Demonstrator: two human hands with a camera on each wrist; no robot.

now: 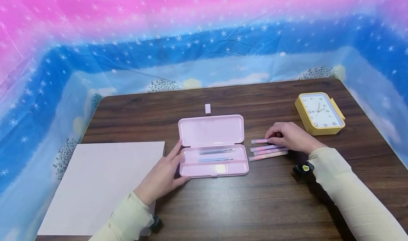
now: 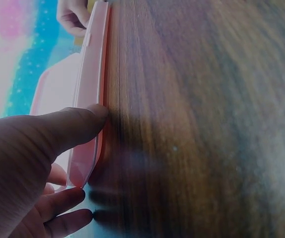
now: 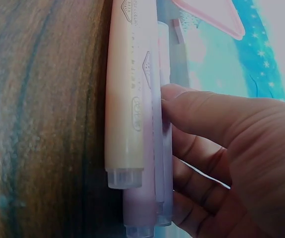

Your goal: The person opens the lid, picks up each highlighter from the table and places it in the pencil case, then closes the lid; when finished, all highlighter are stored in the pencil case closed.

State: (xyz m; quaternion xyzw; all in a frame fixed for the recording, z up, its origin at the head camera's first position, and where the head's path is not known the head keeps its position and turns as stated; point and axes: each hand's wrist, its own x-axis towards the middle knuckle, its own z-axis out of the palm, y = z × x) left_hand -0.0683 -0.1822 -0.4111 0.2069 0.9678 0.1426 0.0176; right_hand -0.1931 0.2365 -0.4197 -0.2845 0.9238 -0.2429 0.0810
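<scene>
A pink pencil case (image 1: 211,130) lies open on the table, its lid tipped back. Two slim pens (image 1: 216,160) sit in its long compartment, and a small yellowish piece (image 1: 220,168) is in the front one. My left hand (image 1: 162,177) holds the case's left end, thumb (image 2: 78,126) at the front side and fingers around the end. To the right of the case several pastel highlighters (image 1: 269,156) lie in a row. My right hand (image 1: 291,136) pinches the farthest highlighter (image 1: 259,141) between thumb and fingers. Its fingers partly hide that highlighter's right end.
A white eraser (image 1: 208,108) lies behind the case. At the far right stands a yellow clock (image 1: 320,110), near the right hand. A large white board or pad (image 1: 108,184) lies at the left under the left forearm. Patterned cloth (image 1: 204,46) hangs around the table.
</scene>
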